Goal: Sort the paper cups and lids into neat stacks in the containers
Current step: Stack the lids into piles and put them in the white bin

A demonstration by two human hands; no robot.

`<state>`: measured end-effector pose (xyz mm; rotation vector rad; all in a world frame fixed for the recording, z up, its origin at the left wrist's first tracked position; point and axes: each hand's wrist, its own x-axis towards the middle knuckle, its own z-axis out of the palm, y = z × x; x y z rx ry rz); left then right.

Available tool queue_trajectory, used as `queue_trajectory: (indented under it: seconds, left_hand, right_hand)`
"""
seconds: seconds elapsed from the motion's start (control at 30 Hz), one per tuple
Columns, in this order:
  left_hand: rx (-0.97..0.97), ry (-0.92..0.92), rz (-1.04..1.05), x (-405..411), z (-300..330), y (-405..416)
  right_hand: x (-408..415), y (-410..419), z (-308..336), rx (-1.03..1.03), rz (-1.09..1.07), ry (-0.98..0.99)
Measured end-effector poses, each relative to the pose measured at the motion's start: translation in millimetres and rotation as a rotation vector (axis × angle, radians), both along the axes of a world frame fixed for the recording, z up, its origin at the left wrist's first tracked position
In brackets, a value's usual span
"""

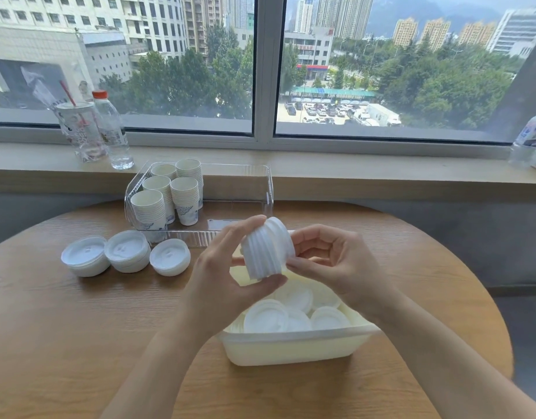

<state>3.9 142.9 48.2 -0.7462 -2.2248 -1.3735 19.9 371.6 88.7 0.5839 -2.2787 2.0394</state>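
A round wooden desk (79, 328) carries everything, with a window sill (351, 173) beyond it. Past the fingers, toward the window, stands a clear container (268, 189) holding five stacks of paper cups (157, 204) in its left part. Directly beneath the fingers sits a white tub (290, 349) with loose lids (266, 316) heaped inside. Left of the fingers, three lid piles (126, 255) sit side by side on the desk. The left hand (227, 267) grips a stack of lids (268, 249) turned on its side, thumb below and fingers over its top. The right hand (330, 261) has curled fingers touching the stack's right end.
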Motion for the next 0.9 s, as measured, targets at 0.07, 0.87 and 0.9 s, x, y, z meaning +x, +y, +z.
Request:
queue_trajectory:
  seconds: [0.07, 0.87, 0.9]
  left_hand:
    - [-0.004, -0.004, -0.001, 0, 0, 1]
    - [-0.047, -0.03, -0.135, 14, 17, -4]
    - [-0.049, -0.031, -0.145, 14, 18, -4]
  right_hand:
    - [1, 0, -2, -0.005, 0.026, -0.003]
    - [-3, 2, 5, 0.189, 0.181, -0.114]
    - [-2, 2, 5, 0.199, 0.191, -0.114]
